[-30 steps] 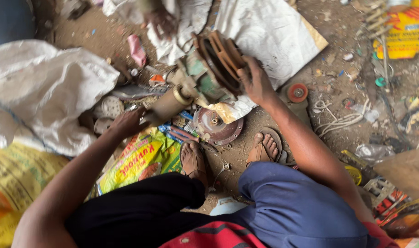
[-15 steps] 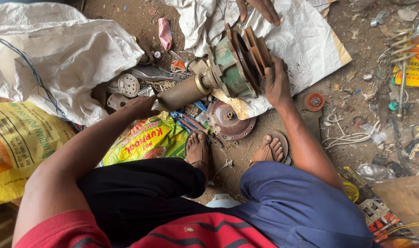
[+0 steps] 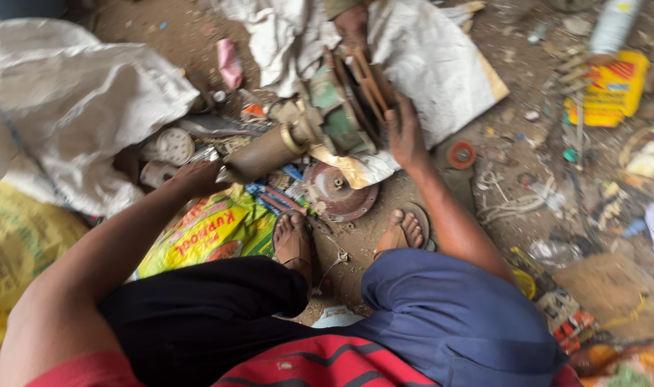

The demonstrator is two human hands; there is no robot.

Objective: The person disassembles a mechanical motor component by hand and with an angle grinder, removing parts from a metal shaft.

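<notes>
A rusty machine part lies across the ground in front of my feet: a brownish cylinder joined to a greenish body with a large grooved pulley wheel. My left hand grips the near end of the cylinder. My right hand holds the rim of the pulley wheel. A round rusty disc rests on the dirt just below the part. At the top edge, another person's hand touches the far side of the wheel.
White sacks lie at the left and a white sheet under the part. A yellow printed bag sits by my left foot. A yellow container, a small red ring, wires and scrap litter the right.
The view has shifted down and left, so the machine part sits higher in the picture. Both hands keep their hold on cylinder and pulley wheel; the part looks slightly turned.
</notes>
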